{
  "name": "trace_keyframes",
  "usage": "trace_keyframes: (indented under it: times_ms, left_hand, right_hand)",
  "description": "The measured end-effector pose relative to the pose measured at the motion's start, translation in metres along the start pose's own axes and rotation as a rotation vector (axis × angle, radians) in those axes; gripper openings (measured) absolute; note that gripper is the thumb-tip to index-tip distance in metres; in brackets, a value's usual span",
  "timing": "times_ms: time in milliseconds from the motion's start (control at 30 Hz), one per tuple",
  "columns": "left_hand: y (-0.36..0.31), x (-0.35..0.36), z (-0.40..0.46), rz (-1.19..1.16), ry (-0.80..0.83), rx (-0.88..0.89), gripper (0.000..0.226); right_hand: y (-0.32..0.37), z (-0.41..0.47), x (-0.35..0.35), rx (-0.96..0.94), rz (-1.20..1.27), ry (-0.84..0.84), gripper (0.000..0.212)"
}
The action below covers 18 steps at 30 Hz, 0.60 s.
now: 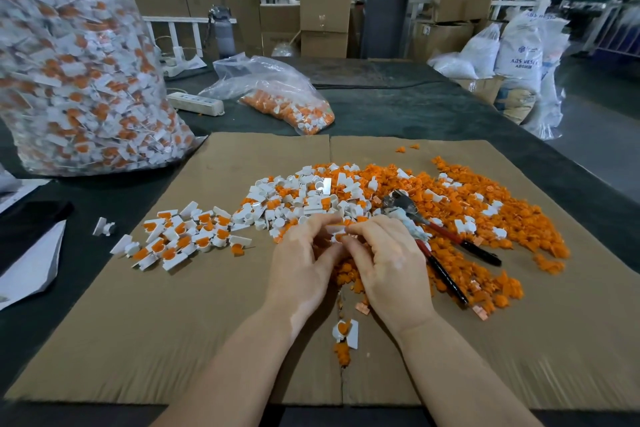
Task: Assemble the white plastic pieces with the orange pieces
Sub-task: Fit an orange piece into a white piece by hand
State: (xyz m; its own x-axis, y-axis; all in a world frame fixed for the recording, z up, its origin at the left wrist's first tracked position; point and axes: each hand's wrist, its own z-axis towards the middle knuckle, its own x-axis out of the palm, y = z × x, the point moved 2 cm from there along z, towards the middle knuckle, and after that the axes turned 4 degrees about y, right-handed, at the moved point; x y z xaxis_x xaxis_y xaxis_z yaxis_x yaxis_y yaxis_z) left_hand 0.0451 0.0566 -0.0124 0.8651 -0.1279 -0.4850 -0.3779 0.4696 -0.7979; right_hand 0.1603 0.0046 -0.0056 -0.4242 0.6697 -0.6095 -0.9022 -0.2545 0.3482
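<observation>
Grip: left hand (300,255) and right hand (387,258) meet fingertip to fingertip, both pinching one small white-and-orange part (336,235) between them; how far the two halves are seated cannot be told, the fingers cover the joint
Task pieces: loose white pieces (304,199) just beyond the grip; orange pieces (485,204) heaped beyond and to its right side; finished pieces (183,236) in a cluster well to its left; one finished piece (345,331) lies nearer the person, below the wrists
Risk, misfit: orange half may go in tilted, since the joint is hidden under the fingertips; likely result is a part that does not seat
Risk, slip: part is small and pinched only at the tips; a squeeze off-centre could flick it into the mixed heap
Risk, tool: pliers (433,236) lie touching the right hand's outer side, handles toward the person; a sideways wrist move could knock them and scatter orange pieces
Surface: brown cardboard sheet (173,340) with a centre seam, laid on a dark desk (398,107)
Left of grip, far: big clear bag (76,73) of finished parts
Beyond grip: smaller bag (287,104), power strip (195,103), water bottle (223,33)
Room: warehouse hall, cardboard boxes (323,17) and white sacks (519,55) beyond the desk
</observation>
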Motion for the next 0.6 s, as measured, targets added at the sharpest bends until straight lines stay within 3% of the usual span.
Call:
trace_keyframes:
  times_ms: [167, 300, 433, 600]
  left_hand:
    - [0.013, -0.021, 0.002, 0.116, -0.186, -0.062, 0.008]
    - [0.034, -0.050, 0.006, 0.338, -0.279, -0.191, 0.014]
    - [0.043, -0.067, 0.008, 0.563, -0.295, -0.274, 0.018]
    - [0.046, -0.069, 0.010, 0.671, -0.283, -0.342, 0.024]
  right_hand:
    - [-0.002, -0.001, -0.003, 0.052, 0.047, -0.021, 0.016]
    - [-0.001, 0.000, -0.001, 0.047, 0.051, -0.035, 0.009]
    - [-0.001, 0.000, 0.000, 0.043, 0.049, -0.046, 0.012]
    - [-0.003, -0.001, -0.001, 0.049, 0.041, -0.037, 0.008]
